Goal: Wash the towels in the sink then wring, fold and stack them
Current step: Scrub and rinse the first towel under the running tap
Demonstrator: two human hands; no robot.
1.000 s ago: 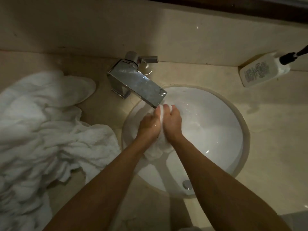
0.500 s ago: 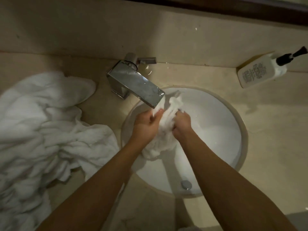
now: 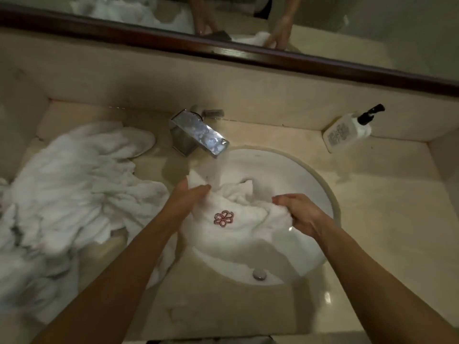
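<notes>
A white towel [image 3: 243, 219] with a red flower emblem lies spread over the round white sink [image 3: 320, 184], under water running from the chrome tap [image 3: 198, 135]. My left hand [image 3: 185, 201] grips the towel's left edge near the stream. My right hand [image 3: 301, 214] grips a bunch of the towel at its right side. The two hands are apart, with the emblem between them.
A heap of white towels [image 3: 67, 202] covers the counter left of the sink. A white pump bottle [image 3: 347, 131] stands at the back right corner. A mirror [image 3: 323, 28] with a dark frame runs along the back wall. The drain plug [image 3: 259, 273] shows at the sink's near side.
My hands have moved apart from a tight bunch under the tap, and the towel has opened out, showing its red emblem. The view has tilted up, bringing the mirror in.
</notes>
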